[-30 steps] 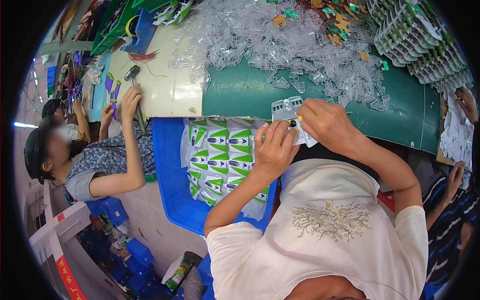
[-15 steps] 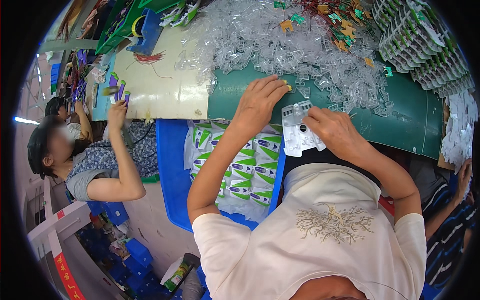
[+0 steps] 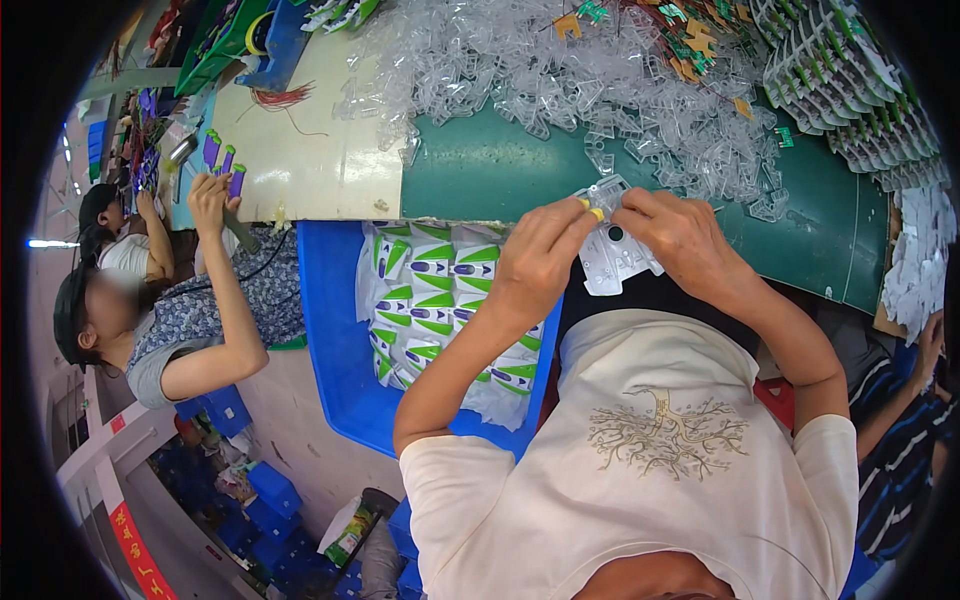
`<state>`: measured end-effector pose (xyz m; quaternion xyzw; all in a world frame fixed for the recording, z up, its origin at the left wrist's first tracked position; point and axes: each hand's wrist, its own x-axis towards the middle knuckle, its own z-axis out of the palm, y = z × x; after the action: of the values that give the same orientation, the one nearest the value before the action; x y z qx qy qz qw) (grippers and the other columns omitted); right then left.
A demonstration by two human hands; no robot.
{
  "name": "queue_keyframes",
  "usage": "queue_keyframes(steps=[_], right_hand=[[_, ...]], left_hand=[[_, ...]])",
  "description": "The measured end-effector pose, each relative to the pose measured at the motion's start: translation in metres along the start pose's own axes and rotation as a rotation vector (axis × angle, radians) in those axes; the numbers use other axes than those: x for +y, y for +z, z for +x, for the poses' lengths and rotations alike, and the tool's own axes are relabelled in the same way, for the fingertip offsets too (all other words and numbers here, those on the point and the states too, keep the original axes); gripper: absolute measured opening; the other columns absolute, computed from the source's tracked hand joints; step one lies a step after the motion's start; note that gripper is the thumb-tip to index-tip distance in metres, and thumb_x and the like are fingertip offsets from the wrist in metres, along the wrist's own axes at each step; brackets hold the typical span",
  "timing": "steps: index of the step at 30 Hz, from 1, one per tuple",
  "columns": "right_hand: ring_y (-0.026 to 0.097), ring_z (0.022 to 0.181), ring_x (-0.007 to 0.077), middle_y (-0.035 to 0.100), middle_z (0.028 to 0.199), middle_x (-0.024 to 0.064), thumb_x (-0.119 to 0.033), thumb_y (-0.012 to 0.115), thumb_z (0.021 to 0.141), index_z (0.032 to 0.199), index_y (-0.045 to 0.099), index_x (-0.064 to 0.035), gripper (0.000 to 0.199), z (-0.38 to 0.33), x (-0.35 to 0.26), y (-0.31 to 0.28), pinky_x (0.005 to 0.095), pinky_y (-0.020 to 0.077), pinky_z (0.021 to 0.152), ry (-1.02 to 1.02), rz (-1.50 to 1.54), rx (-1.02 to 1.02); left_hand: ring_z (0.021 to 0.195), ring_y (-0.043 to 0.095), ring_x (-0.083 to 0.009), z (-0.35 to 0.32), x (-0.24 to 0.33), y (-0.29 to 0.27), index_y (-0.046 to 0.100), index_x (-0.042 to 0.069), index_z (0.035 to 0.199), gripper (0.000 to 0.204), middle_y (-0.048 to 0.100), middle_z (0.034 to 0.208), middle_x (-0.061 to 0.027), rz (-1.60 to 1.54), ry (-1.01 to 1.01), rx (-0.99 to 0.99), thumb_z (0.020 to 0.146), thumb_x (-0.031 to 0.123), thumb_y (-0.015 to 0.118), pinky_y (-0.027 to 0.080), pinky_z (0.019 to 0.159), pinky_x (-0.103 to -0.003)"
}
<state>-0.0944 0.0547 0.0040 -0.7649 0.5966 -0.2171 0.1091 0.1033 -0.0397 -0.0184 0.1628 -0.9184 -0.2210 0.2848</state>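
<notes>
A white plastic housing (image 3: 613, 262) with small slots and a round dark hole hangs at the front edge of the green table. My right hand (image 3: 683, 240) grips its upper right side between thumb and fingers. At the housing's upper left, my left hand (image 3: 545, 252) is closed in a pinch, with yellow coverings on its fingertips. Whatever those fingers pinch is too small or hidden to make out. Just beyond the housing, a clear plastic piece (image 3: 600, 158) lies on the table, apart from a big heap of similar clear pieces (image 3: 520, 70).
Wired orange and green boards (image 3: 697, 45) lie on the heap. White-and-green housings stand stacked (image 3: 835, 80) at the right. A blue bin (image 3: 345, 400) of white-and-green shells sits below the table edge. At the left, a co-worker's hand (image 3: 210, 205) is near purple-and-green parts.
My left hand has come from over the table back to the housing and now meets it. My right hand keeps its grip. The view has shifted slightly.
</notes>
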Motion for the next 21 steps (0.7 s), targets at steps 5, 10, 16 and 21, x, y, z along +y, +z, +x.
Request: queue_keyframes(steps=[5, 10, 16, 21], right_hand=[[0.061, 0.072, 0.0237, 0.056, 0.086, 0.0076, 0.000, 0.062, 0.073, 0.090, 0.059, -0.0025, 0.017, -0.003, 0.004, 0.007, 0.0361, 0.0512, 0.055, -0.046, 0.005, 0.074], [0.063, 0.070, 0.0244, 0.057, 0.078, 0.0078, -0.001, 0.063, 0.075, 0.095, 0.055, -0.0030, 0.021, -0.006, 0.007, 0.013, 0.0363, 0.0504, 0.053, 0.006, 0.069, 0.168], [0.063, 0.069, 0.0275, 0.057, 0.078, 0.0084, 0.000, 0.063, 0.079, 0.094, 0.055, -0.0041, 0.018, -0.002, 0.008, 0.010, 0.0383, 0.0486, 0.052, 0.085, 0.161, 0.155], [0.062, 0.080, 0.0297, 0.055, 0.092, 0.0115, -0.008, 0.068, 0.079, 0.089, 0.059, -0.0020, 0.015, -0.004, 0.003, -0.006, 0.0423, 0.0502, 0.063, 0.210, 0.155, 0.068]], left_hand=[[0.101, 0.061, -0.0312, 0.001, 0.001, 0.002, 0.063, -0.005, 0.108, 0.036, 0.061, 0.108, -0.0151, 0.067, 0.078, -0.078, 0.072, 0.000, 0.064, 0.050, 0.085, -0.040], [0.102, 0.061, -0.0288, 0.008, 0.004, 0.007, 0.065, -0.004, 0.106, 0.032, 0.063, 0.105, -0.0133, 0.158, 0.070, -0.137, 0.074, 0.002, 0.066, 0.047, 0.086, -0.039], [0.091, 0.066, -0.0263, 0.007, 0.002, 0.019, 0.068, 0.000, 0.102, 0.031, 0.067, 0.090, -0.0079, 0.096, 0.038, 0.022, 0.072, 0.004, 0.078, 0.049, 0.080, -0.037], [0.087, 0.063, -0.0274, -0.004, 0.004, 0.034, 0.064, 0.000, 0.110, 0.041, 0.067, 0.091, -0.0099, -0.159, -0.121, 0.173, 0.071, -0.002, 0.076, 0.049, 0.074, -0.039]])
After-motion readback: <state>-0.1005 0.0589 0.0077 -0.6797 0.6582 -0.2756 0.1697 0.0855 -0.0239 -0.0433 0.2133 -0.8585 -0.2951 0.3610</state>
